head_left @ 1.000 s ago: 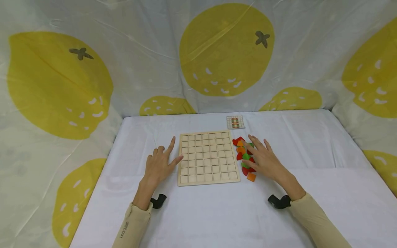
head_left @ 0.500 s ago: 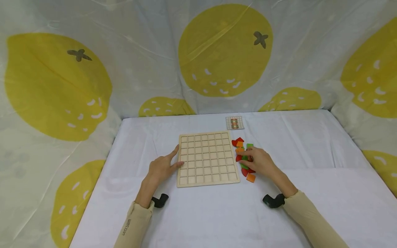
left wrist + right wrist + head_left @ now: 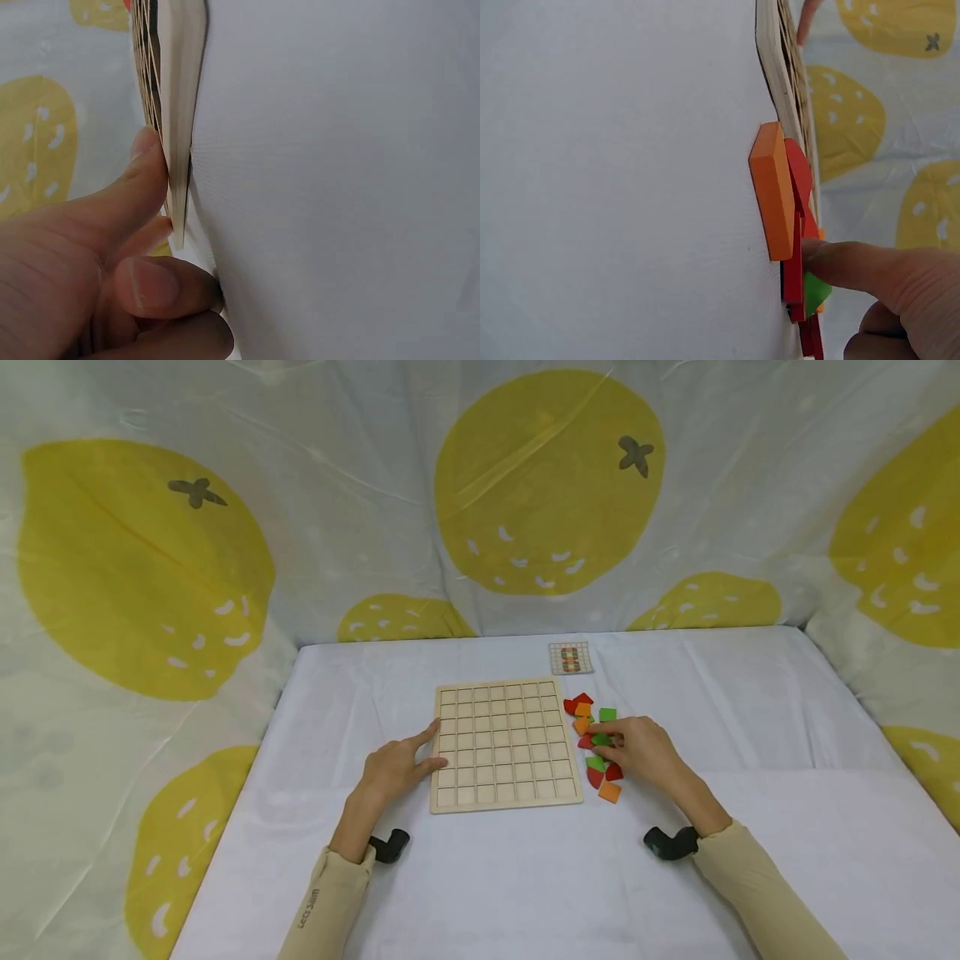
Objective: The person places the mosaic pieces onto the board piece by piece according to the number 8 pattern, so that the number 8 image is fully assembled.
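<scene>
A square wooden grid board [image 3: 502, 743] lies on the table in the head view. My left hand [image 3: 393, 768] touches its left rim, the thumb lying on the edge and the index finger extended along it; the left wrist view shows the thumb [image 3: 127, 191] against the board's side and other fingers curled below. Beside the board's right edge, my right hand [image 3: 648, 752] has thumb and index finger around a green piece [image 3: 602, 739] within a pile of colored flat pieces. In the right wrist view the thumb [image 3: 855, 262] meets the green piece [image 3: 816, 292]; the index finger is hidden.
Around the right hand lie red pieces [image 3: 595, 778], a near orange square [image 3: 610, 792] and a green square [image 3: 608, 715]. A small pattern card [image 3: 570, 658] lies behind the board's right corner. White cloth [image 3: 510, 877] covers the table; a lemon-print curtain [image 3: 360, 510] stands behind.
My left hand has come in to touch the board's left rim. The right hand has lowered from above the pile, and its spread fingers have closed in around the green piece.
</scene>
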`<state>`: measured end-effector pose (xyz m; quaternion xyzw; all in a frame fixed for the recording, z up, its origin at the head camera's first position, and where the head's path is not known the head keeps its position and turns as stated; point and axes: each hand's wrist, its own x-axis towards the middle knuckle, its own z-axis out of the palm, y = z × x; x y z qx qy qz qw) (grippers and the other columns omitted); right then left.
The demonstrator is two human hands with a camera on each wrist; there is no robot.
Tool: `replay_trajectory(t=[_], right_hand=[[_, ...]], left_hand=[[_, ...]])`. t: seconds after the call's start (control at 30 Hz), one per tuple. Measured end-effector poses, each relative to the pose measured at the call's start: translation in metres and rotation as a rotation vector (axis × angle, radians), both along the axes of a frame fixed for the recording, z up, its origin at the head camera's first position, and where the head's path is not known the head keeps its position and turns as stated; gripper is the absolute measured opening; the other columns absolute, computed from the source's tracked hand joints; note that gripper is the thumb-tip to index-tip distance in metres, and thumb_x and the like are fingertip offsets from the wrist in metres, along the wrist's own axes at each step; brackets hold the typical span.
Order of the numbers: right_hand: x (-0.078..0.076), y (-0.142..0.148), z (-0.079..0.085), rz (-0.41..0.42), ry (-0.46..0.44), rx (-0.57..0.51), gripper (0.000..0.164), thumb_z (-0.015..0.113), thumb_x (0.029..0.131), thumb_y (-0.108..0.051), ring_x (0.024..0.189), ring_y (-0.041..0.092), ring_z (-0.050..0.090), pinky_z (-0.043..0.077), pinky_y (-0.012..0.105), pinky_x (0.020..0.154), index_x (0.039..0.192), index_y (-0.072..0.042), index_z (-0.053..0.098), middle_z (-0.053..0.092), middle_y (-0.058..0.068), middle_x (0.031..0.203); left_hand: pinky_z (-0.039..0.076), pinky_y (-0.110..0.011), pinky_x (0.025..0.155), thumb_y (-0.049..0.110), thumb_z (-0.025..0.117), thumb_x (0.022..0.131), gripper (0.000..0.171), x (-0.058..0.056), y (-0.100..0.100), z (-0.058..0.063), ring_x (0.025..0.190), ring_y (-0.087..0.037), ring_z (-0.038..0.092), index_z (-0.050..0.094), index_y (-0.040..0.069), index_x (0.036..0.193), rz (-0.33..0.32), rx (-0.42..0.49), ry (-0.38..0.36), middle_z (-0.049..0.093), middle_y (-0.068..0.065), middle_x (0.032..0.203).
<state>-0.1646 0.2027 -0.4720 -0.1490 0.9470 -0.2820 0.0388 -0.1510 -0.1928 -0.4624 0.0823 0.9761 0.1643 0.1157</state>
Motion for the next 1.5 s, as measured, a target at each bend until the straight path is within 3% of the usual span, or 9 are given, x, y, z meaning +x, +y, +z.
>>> replay_trajectory(t=[0.2,0.37,0.73,1.0,1.27,1.33,1.43,1.5], right_hand=[[0.0,0.0,-0.003,0.01,0.027,-0.001,0.038,0.086,0.085,-0.021,0.049,0.01,0.037,0.025,0.021,0.05,0.12,-0.006,0.078,0.034,-0.006,0.054],[-0.001,-0.003,-0.006,0.014,0.052,0.012,0.036,0.087,0.085,-0.025,0.05,0.01,0.036,0.025,0.022,0.051,0.115,-0.007,0.08,0.034,-0.006,0.055],[-0.005,0.001,-0.01,0.021,-0.01,-0.071,0.033,0.086,0.085,-0.021,0.051,0.009,0.034,0.025,0.021,0.051,0.114,-0.006,0.08,0.033,-0.006,0.055],[-0.008,0.003,-0.014,0.001,-0.042,-0.105,0.028,0.088,0.082,-0.022,0.053,0.011,0.033,0.025,0.022,0.052,0.105,-0.006,0.082,0.03,-0.005,0.057],[-0.011,0.006,-0.016,0.044,-0.064,-0.116,0.027,0.087,0.084,-0.022,0.052,0.008,0.032,0.026,0.022,0.054,0.107,-0.007,0.081,0.028,-0.006,0.056],[-0.011,0.008,-0.016,0.053,-0.075,-0.131,0.028,0.086,0.085,-0.021,0.052,0.008,0.031,0.026,0.022,0.053,0.109,-0.008,0.081,0.033,-0.001,0.055],[-0.011,0.009,-0.018,0.06,-0.073,-0.167,0.027,0.087,0.084,-0.018,0.053,0.007,0.03,0.026,0.022,0.053,0.108,-0.008,0.082,0.064,0.009,0.07],[-0.011,0.009,-0.019,0.061,-0.075,-0.191,0.024,0.087,0.084,-0.018,0.054,0.007,0.03,0.025,0.021,0.053,0.105,-0.008,0.083,0.065,0.012,0.072]], left_hand=[[0.053,-0.041,0.062,0.048,0.067,0.097,0.076,0.002,0.002,0.0,0.107,-0.041,0.071,0.037,0.023,0.162,0.001,0.004,-0.001,0.061,-0.028,0.141],[0.055,-0.042,0.063,0.048,0.067,0.097,0.076,0.002,0.004,0.001,0.11,-0.043,0.071,0.037,0.022,0.162,0.005,0.001,0.01,0.062,-0.028,0.139],[0.057,-0.047,0.069,0.048,0.067,0.097,0.075,0.002,0.004,0.002,0.113,-0.045,0.069,0.037,0.023,0.162,0.013,0.001,-0.005,0.061,-0.027,0.142],[0.058,-0.05,0.073,0.048,0.067,0.097,0.076,0.002,0.003,0.002,0.118,-0.045,0.067,0.036,0.023,0.162,0.016,0.006,-0.004,0.06,-0.026,0.143],[0.058,-0.052,0.079,0.048,0.067,0.098,0.076,0.001,0.003,0.001,0.122,-0.045,0.065,0.035,0.023,0.162,0.018,0.002,-0.012,0.06,-0.026,0.143],[0.058,-0.052,0.08,0.048,0.067,0.098,0.076,0.001,0.003,0.0,0.122,-0.045,0.065,0.035,0.023,0.162,0.019,0.0,-0.013,0.06,-0.027,0.143],[0.058,-0.052,0.079,0.048,0.066,0.098,0.076,0.002,0.003,0.0,0.122,-0.045,0.065,0.035,0.023,0.162,0.017,-0.002,-0.014,0.06,-0.027,0.143],[0.058,-0.052,0.08,0.048,0.066,0.098,0.076,0.002,0.003,0.001,0.122,-0.045,0.065,0.035,0.023,0.162,0.015,-0.002,-0.014,0.06,-0.027,0.143]])
